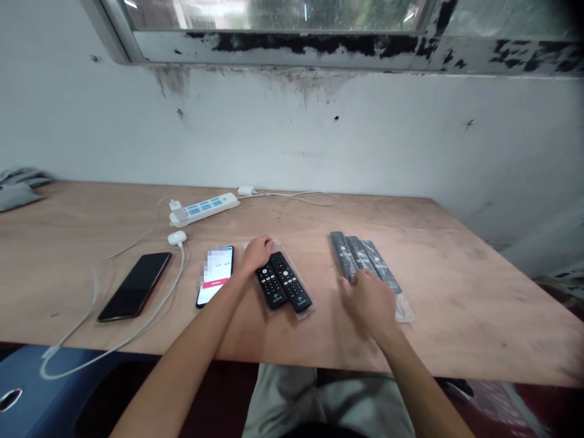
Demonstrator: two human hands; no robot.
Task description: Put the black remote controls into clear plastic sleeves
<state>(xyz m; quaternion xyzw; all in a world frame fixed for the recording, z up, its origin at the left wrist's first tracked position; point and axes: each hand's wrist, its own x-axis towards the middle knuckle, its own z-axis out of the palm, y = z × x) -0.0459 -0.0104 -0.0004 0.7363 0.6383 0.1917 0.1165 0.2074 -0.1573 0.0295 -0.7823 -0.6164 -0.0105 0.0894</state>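
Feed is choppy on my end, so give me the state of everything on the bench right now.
Left hand: resting on two bare remotes.
Right hand: open over bagged remotes.
Lit phone: screen on.
Dark phone: screen off.
Power strip: one plug in.

A wooden table (456, 304) stands against a white wall (292, 140) marked with dark stains and small spots. Above runs a window (283, 15) with a frame whose paint is peeling in black patches; pale daylight and green show through the glass. A grey cloth (18, 185) lies at the table's far left edge.
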